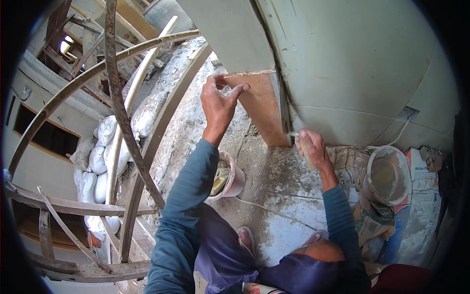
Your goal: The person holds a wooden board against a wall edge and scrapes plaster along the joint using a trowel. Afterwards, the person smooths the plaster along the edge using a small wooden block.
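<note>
A brown tile-like panel (262,105) stands against the lower end of a grey-tiled pillar (232,36). My left hand (221,102) grips its upper left edge, with the thumb on the face and the fingers behind. Near the panel's lower right edge, my right hand (313,146) is closed round a tool with a pale wooden handle (307,153). The tool's short metal end (293,134) points at that edge and is partly blurred, so its exact kind is unclear.
A pale bucket (234,179) with things in it stands by my left forearm. Another bucket (387,175) of murky liquid is at right, beside paper sacks (418,220). Curved wooden and metal bars (122,98) and filled white bags (100,159) crowd the left. A cable (274,214) crosses the floor.
</note>
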The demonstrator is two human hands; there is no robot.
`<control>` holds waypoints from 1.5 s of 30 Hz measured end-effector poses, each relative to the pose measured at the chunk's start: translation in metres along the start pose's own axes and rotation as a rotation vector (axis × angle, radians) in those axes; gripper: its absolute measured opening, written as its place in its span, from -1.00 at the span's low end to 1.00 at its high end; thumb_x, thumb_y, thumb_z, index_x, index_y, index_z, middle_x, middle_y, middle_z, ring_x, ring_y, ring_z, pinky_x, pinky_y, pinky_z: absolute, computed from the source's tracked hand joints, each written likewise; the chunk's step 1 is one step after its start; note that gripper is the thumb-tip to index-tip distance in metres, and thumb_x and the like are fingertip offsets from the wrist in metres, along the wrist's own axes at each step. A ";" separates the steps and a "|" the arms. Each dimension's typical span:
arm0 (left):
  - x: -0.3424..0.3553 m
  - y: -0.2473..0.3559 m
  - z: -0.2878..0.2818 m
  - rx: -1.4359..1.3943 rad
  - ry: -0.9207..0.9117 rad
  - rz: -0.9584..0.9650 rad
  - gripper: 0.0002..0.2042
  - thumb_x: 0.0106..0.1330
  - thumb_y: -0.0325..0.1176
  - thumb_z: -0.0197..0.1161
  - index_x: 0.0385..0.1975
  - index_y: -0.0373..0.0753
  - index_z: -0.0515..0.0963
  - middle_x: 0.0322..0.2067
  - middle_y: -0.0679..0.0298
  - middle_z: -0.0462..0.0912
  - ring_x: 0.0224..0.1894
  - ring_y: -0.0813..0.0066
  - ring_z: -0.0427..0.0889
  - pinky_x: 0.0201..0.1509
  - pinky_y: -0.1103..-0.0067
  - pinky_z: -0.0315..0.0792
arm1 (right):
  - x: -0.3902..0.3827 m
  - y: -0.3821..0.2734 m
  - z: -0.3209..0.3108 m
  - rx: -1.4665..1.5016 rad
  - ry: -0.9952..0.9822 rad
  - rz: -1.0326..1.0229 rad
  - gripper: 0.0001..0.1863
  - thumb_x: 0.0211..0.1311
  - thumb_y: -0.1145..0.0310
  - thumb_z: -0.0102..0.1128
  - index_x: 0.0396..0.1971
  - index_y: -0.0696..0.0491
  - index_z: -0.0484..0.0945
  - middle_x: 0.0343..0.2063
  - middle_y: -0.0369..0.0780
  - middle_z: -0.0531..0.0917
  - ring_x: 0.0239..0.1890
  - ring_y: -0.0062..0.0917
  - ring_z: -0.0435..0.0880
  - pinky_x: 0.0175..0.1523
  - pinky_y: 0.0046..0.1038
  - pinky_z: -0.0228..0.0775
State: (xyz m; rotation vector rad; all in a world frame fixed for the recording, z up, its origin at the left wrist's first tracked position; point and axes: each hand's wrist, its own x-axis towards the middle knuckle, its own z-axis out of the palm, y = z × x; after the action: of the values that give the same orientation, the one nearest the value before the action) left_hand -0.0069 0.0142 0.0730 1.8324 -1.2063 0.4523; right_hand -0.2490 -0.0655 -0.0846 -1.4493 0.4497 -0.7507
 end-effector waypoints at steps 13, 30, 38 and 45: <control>-0.001 -0.004 -0.003 -0.052 0.032 -0.155 -0.55 -0.17 -0.26 0.66 -0.34 -0.36 0.59 -0.42 0.22 0.56 -0.36 0.41 0.49 -0.25 0.48 0.44 | -0.092 0.027 -0.080 0.018 -0.145 0.289 -0.60 0.41 0.17 0.02 -0.46 0.23 0.54 -0.61 -0.22 0.55 -0.62 -0.62 0.48 -0.48 -0.51 0.30; -0.002 -0.006 0.008 -0.190 0.002 -0.309 -0.63 -0.19 -0.43 0.62 -0.41 -0.29 0.55 -0.43 0.40 0.52 -0.37 0.59 0.36 -0.27 0.60 0.33 | -0.077 -0.005 -0.119 -0.079 0.089 0.186 -0.64 0.36 0.23 0.10 -0.24 0.30 0.58 -0.54 -0.19 0.60 -0.53 -0.61 0.55 -0.36 -0.52 0.39; 0.006 -0.012 0.003 -0.324 -0.092 -0.261 -0.66 -0.04 -0.46 0.61 -0.35 -0.32 0.55 -0.48 0.37 0.64 -0.50 0.77 0.48 -0.40 0.79 0.37 | -0.062 -0.022 -0.094 -0.136 0.080 0.093 -0.59 0.39 0.16 0.10 -0.24 0.30 0.57 -0.55 -0.21 0.59 -0.52 -0.60 0.53 -0.37 -0.51 0.38; 0.009 -0.010 0.007 -0.411 -0.101 -0.217 -0.74 -0.03 -0.51 0.55 -0.39 -0.33 0.57 -0.54 0.42 0.60 -0.54 0.79 0.42 -0.46 0.78 0.30 | -0.027 -0.022 -0.050 0.084 0.035 -0.040 -0.60 0.43 0.17 0.07 -0.24 0.30 0.54 -0.54 -0.22 0.56 -0.54 -0.66 0.48 -0.45 -0.57 0.32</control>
State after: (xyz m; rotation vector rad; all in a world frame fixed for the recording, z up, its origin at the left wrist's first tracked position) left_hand 0.0052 0.0052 0.0710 1.6165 -1.0589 -0.0132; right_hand -0.3062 -0.0818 -0.0720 -1.3717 0.4118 -0.8184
